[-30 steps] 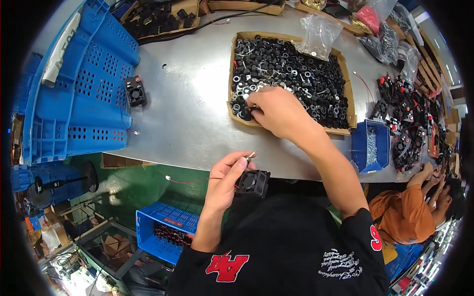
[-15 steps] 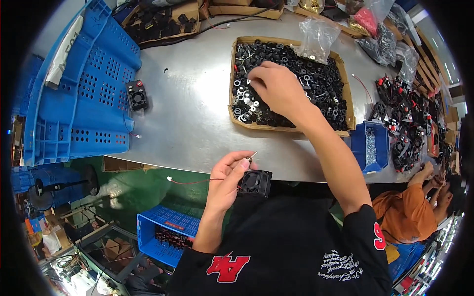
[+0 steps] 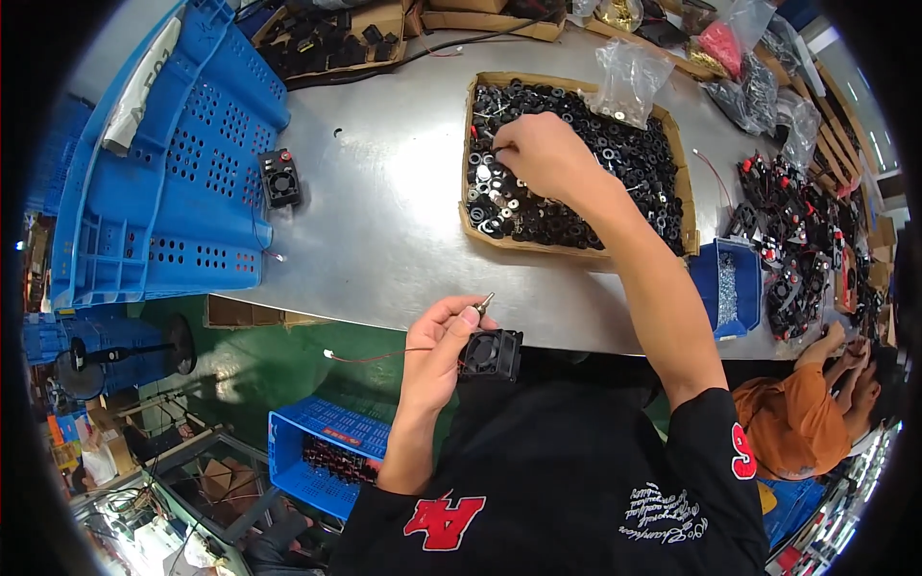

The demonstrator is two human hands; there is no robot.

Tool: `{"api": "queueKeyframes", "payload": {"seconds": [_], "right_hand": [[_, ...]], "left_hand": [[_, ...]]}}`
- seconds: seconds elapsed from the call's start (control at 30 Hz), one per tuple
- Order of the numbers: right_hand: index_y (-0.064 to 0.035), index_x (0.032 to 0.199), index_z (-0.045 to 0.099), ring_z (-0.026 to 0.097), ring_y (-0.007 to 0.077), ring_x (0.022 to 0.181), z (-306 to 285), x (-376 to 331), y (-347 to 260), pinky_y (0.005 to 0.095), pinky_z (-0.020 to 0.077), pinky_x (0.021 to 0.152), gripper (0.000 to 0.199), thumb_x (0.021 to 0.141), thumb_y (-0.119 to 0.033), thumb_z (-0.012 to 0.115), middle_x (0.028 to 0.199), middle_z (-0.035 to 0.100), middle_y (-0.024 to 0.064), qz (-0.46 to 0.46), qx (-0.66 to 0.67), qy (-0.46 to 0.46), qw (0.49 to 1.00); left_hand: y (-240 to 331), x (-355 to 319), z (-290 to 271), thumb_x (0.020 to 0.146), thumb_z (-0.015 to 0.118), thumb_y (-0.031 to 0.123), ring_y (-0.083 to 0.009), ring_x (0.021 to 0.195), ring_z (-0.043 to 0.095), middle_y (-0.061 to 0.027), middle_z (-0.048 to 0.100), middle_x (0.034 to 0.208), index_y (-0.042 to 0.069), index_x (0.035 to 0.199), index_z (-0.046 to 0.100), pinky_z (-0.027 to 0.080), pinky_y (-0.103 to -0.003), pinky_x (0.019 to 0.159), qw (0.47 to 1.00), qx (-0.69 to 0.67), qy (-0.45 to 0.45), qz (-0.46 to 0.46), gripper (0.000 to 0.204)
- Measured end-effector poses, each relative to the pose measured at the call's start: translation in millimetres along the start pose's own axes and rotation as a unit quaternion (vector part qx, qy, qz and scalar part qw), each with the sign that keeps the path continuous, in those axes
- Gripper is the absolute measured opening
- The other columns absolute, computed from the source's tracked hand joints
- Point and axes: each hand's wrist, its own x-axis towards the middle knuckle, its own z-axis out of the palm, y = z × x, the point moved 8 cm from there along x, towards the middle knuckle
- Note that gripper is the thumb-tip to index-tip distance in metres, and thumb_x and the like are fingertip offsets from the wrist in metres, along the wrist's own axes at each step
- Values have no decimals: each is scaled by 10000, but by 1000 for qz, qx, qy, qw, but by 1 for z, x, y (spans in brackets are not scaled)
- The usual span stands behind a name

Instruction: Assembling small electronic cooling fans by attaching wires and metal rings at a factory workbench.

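Observation:
My left hand (image 3: pixel 440 338) holds a small black square fan (image 3: pixel 490 353) near my body at the table's front edge, with a small metal screw pinched at its fingertips and a thin red wire trailing left from the fan. My right hand (image 3: pixel 538 151) reaches forward into a flat cardboard tray (image 3: pixel 467 216) filled with black ring-shaped parts, fingers curled down among them near the tray's left side. Whether it has picked one up is hidden by the fingers.
A large blue perforated crate (image 3: pixel 163 182) lies on the left of the steel table (image 3: pixel 384 202), a second black fan (image 3: pixel 280 179) beside it. A small blue bin (image 3: pixel 726 300), plastic bags and piled black and red fans sit at right. Another person in orange (image 3: pixel 797 422) works at lower right.
My right hand has moved farther up and left across the tray of rings. My left hand with the fan has stayed in place.

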Motion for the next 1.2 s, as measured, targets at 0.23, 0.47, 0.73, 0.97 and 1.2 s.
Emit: {"api": "queueKeyframes", "payload": {"seconds": [0.23, 0.47, 0.73, 0.97, 1.2], "right_hand": [[18, 956, 673, 680, 224, 700, -21, -29, 48, 333, 530, 681, 183, 829, -109, 639, 843, 695, 152, 60, 124, 100, 985], [0, 918, 683, 655, 265, 778, -10, -27, 12, 353, 516, 707, 167, 830, -137, 643, 803, 658, 135, -56, 92, 93, 990], [21, 896, 666, 658, 188, 671, -29, -51, 23, 317, 531, 636, 157, 829, -111, 615, 790, 679, 99, 77, 212, 151, 962], [22, 897, 688, 643, 187, 802, 8, -152, 6, 308, 517, 740, 138, 761, 37, 663, 935, 669, 115, 159, 640, 5, 752], [4, 1195, 591, 682, 169, 882, -6, -185, -7, 262, 540, 787, 411, 797, -27, 688, 1001, 696, 121, 143, 498, -44, 854]], "left_hand": [[-4, 2, 2, 977, 551, 176, -95, 758, 646, -72, 667, 882, -14, 1130, 592, 532, -221, 682, 1000, 4, -4, 2, 247], [-2, 3, 7, 980, 547, 179, -89, 768, 643, -70, 669, 888, -13, 1133, 599, 525, -217, 690, 1000, 1, -8, -2, 252], [0, 0, 8, 968, 562, 181, -98, 801, 641, -85, 673, 923, -17, 1145, 598, 526, -226, 717, 1000, 14, 11, 12, 267], [-4, 5, 31, 967, 562, 124, -103, 897, 633, -98, 659, 1010, -24, 1195, 571, 513, -228, 784, 999, 10, -45, 3, 272], [-3, 8, 53, 913, 618, 57, -129, 883, 647, -101, 670, 960, -50, 1110, 592, 517, -241, 796, 991, 119, -52, 34, 225]]}}
